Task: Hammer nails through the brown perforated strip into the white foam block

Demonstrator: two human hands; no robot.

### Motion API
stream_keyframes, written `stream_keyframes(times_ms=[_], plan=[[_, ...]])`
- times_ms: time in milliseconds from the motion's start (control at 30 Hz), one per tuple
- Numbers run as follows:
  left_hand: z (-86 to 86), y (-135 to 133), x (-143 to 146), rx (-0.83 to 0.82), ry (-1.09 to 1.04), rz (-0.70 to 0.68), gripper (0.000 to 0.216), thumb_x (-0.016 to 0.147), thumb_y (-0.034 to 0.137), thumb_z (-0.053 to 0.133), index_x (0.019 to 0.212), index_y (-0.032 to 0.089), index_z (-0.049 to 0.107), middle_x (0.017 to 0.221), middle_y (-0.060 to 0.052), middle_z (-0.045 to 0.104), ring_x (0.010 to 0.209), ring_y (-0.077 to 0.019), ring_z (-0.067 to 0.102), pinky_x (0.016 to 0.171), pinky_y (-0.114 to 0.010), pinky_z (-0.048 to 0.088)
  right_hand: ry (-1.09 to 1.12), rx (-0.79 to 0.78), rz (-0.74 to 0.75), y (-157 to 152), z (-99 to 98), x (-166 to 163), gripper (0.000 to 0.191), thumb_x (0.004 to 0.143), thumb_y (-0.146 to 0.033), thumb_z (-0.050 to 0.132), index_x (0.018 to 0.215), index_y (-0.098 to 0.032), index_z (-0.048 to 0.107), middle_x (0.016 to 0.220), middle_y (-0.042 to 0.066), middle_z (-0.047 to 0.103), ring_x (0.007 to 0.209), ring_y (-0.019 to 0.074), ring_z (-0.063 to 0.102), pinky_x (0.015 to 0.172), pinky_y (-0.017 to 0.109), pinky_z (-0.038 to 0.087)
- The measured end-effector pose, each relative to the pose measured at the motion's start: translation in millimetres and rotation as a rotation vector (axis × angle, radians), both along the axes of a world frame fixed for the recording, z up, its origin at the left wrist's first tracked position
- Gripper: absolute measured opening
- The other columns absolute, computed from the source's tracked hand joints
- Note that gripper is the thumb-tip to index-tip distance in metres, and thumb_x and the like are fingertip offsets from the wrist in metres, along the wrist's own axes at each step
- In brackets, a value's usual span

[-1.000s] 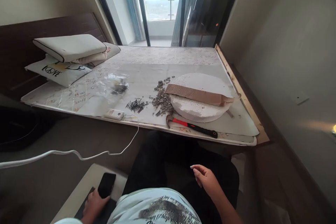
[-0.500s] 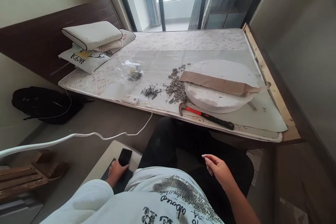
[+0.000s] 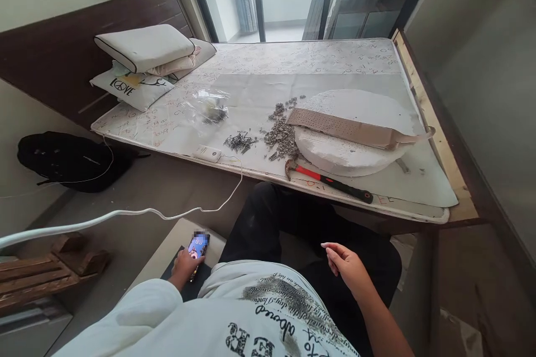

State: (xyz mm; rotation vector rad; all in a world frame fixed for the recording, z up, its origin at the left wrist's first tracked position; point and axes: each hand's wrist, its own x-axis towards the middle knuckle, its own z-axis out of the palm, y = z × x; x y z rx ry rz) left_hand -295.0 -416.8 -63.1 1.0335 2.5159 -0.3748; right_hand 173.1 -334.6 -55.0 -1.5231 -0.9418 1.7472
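Note:
My left hand (image 3: 184, 265) holds a smartphone (image 3: 198, 246) at the lower left, its thumb along the edge. The phone's screen is lit. Under it are a pale surface, like a bench top, and a dark flat item. My right hand (image 3: 344, 265) hangs over my dark trousers with its fingers loosely bent and slightly apart. I see nothing held in it. On the bed ahead lies a claw hammer (image 3: 329, 179) with a red and black handle. It rests in front of a round white slab (image 3: 347, 160), which bears a brown perforated strip (image 3: 341, 125).
Grey rubble (image 3: 281, 136), a pile of nails (image 3: 239, 142) and a clear plastic bag (image 3: 211, 109) lie on the sheet-covered mattress. A white power strip (image 3: 207, 153) sits at the near edge, its cable (image 3: 142, 212) crossing leftward. Pillows (image 3: 144, 47) and a black backpack (image 3: 67, 162) are left.
The phone's screen has gone from dark to lit, and the phone appears slightly raised in my left hand. My right hand stays almost still. The view has shifted slightly.

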Motion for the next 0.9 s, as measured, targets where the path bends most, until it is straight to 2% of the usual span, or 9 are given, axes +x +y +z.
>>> stream_keyframes(times_ms=[100,167,233,367,467,533,567,700,900], plan=[[5.0,-5.0,-2.3,-0.03,0.078,-0.049,0.049,0.068,0.045,0.053,0.1,0.009,0.052,0.107,-0.019,0.056,0.106,-0.0343,0.054,0.087,-0.039,0.042,0.0,0.018,-0.032,-0.3,2.2,0.0,0.046,0.065,-0.051,0.06,0.088,-0.012,0.064,0.046,-0.005,0.044,0.038,0.0086,0.036,0.038,0.023,0.028],[7.3,3.5,1.8,0.117,0.043,-0.172,0.048,0.07,0.049,0.049,0.103,0.014,0.055,0.107,-0.015,0.056,0.101,-0.0328,0.056,0.086,-0.04,0.043,-0.028,0.043,-0.037,4.9,6.1,1.6,0.042,0.069,-0.049,0.057,0.087,-0.012,0.064,0.047,-0.005,0.043,0.038,0.0084,0.036,0.038,0.022,0.028],[11.2,30.4,18.5,0.325,-0.103,-0.338,0.039,0.073,0.043,0.044,0.105,0.024,0.057,0.104,-0.007,0.057,0.1,-0.0274,0.057,0.087,-0.036,0.044,-0.101,0.08,-0.005,19.6,12.1,5.0,0.038,0.072,-0.045,0.054,0.089,-0.012,0.064,0.048,-0.005,0.044,0.039,0.0086,0.037,0.04,0.023,0.03],[37.5,130.5,100.3,0.497,-0.43,-0.675,0.028,0.077,0.031,0.042,0.096,0.029,0.063,0.097,-0.004,0.059,0.095,-0.0213,0.057,0.089,-0.03,0.044,-0.431,0.369,0.03,77.7,28.4,18.6,0.028,0.079,-0.03,0.048,0.091,-0.014,0.066,0.068,0.004,0.061,0.062,0.0161,0.056,0.061,0.028,0.044],[55.8,222.8,164.5,0.634,-0.516,-0.89,0.03,0.084,0.026,0.036,0.094,0.023,0.065,0.098,-0.007,0.06,0.097,-0.0194,0.056,0.09,-0.029,0.042,-0.865,0.53,0.085,128.1,31.4,28.2,0.027,0.079,-0.02,0.049,0.098,-0.012,0.066,0.095,0.011,0.064,0.088,0.0217,0.058,0.082,0.031,0.043],[56.7,283.7,183.8,0.689,-0.47,-0.95,0.031,0.086,0.024,0.035,0.096,0.02,0.064,0.098,-0.008,0.06,0.094,-0.019,0.057,0.088,-0.029,0.043,-1.177,0.54,0.179,154.7,24.5,29.8,0.035,0.08,-0.017,0.049,0.112,-0.011,0.061,0.116,0.015,0.057,0.106,0.0247,0.052,0.091,0.032,0.038],[54.2,311.6,185.3,0.694,-0.417,-0.944,0.032,0.086,0.022,0.035,0.098,0.019,0.064,0.099,-0.008,0.061,0.094,-0.0189,0.057,0.087,-0.029,0.043,-1.326,0.509,0.256,164.9,19.2,29.1,0.04,0.08,-0.014,0.049,0.119,-0.012,0.057,0.123,0.016,0.052,0.111,0.026,0.048,0.093,0.033,0.036],[35.9,390.0,162.5,0.508,-0.147,-0.839,0.028,0.083,0.016,0.04,0.096,0.017,0.065,0.103,-0.009,0.062,0.091,-0.0193,0.059,0.079,-0.028,0.044,-1.406,0.477,0.364,188.8,-2.0,22.8,0.046,0.071,-0.002,0.052,0.116,-0.009,0.057,0.114,0.019,0.056,0.104,0.0281,0.051,0.088,0.036,0.037],[12.9,417.0,151.4,0.372,-0.021,-0.869,0.024,0.082,0.03,0.048,0.096,0.019,0.064,0.106,-0.011,0.062,0.094,-0.0219,0.059,0.075,-0.028,0.043,-1.435,0.476,0.487,209.6,-10.8,19.1,0.041,0.07,-0.003,0.053,0.11,-0.01,0.06,0.111,0.018,0.056,0.1,0.0279,0.054,0.083,0.036,0.039]])
